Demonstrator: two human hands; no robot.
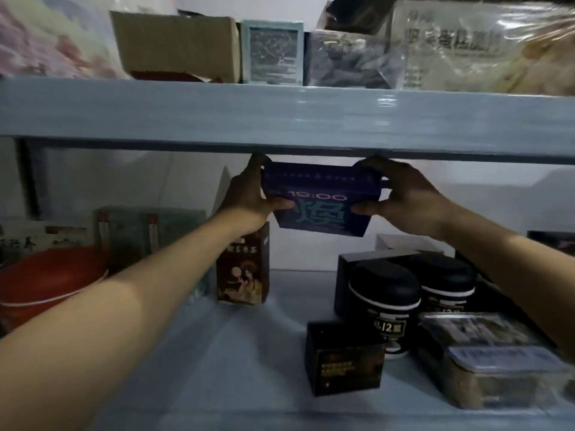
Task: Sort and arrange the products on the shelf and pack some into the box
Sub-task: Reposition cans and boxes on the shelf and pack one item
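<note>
While blue box (pixel 320 200) hangs under shelf (pixel 280 119), fingers (pixel 364 209) of left hand (pixel 249 197), right hand (pixel 407 200) clasp its ends.

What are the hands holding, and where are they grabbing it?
The blue box, held in the air: left hand grips its left end, right hand its right end.

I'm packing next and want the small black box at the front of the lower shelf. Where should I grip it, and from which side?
Grip the black box by its flat left and right sides, coming from the front and above. Bare shelf lies to its left and a gap separates it from the wrapped pack; a jar stands close behind, so the back looks crowded.
</note>
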